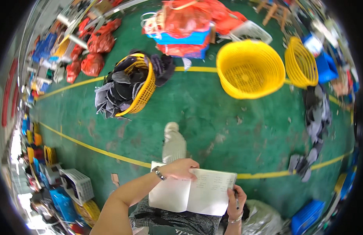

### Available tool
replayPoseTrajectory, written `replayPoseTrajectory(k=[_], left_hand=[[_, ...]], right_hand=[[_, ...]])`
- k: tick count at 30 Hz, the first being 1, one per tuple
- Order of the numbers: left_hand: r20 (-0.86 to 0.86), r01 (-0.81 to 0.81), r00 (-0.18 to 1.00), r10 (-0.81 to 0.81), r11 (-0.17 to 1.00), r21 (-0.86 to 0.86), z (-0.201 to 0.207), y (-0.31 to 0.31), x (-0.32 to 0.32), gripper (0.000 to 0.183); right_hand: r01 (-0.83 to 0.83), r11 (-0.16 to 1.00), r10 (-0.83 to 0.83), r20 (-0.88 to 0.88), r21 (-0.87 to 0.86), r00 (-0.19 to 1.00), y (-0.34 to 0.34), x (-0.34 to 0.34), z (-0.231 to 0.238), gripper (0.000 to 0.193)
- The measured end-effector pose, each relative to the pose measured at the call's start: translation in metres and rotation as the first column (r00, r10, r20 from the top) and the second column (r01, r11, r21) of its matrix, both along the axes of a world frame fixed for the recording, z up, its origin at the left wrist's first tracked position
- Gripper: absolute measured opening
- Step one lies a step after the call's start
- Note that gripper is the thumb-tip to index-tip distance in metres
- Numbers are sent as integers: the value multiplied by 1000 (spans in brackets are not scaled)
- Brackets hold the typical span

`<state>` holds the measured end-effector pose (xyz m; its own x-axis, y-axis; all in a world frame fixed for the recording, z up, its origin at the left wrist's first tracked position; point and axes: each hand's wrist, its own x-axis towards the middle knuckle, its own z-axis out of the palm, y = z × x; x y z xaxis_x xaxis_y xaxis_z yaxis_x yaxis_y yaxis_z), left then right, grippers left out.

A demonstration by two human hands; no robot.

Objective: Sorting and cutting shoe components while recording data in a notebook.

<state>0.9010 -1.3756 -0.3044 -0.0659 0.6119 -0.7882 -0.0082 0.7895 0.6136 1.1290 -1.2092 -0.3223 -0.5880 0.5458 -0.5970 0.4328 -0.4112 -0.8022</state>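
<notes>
An open notebook with handwritten notes on its right page lies before me at lap height. My left hand, a metal watch on its wrist, reaches across the top of the left page. Its thumb rests on the paper near the spine and its fingers bend over the top edge, gripping the notebook. At the right edge, my right hand grips the notebook with the thumb on the page. A dark pen is held in that same hand, and a bracelet circles the wrist.
A yellow basket overflows with dark and grey fabric pieces ahead left. An upright yellow basket stands ahead right, another beyond it. Fabric scraps trail along the right floor. Red bags pile at the far side.
</notes>
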Motion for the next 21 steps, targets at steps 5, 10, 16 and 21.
replayPoseTrajectory(k=[5, 10, 16, 21], left_hand=[[-263, -158, 945, 195, 975, 155, -52, -116, -77, 35], [-173, -434, 876, 450, 892, 122, -77, -199, -176, 35], [-73, -650, 748, 660, 750, 125, -147, -246, -250, 30], [-496, -812, -219, 840, 124, 570, -294, -311, -389, 18]], right_hand=[[-353, 932, 349, 64, 78, 935, -53, -150, -13, 17], [-540, 834, 531, 98, 117, 842, -116, -309, -30, 19], [-664, 642, 650, 188, 383, 736, -160, -436, -82, 25], [-616, 233, 728, 285, 753, 623, -164, -496, -185, 32]])
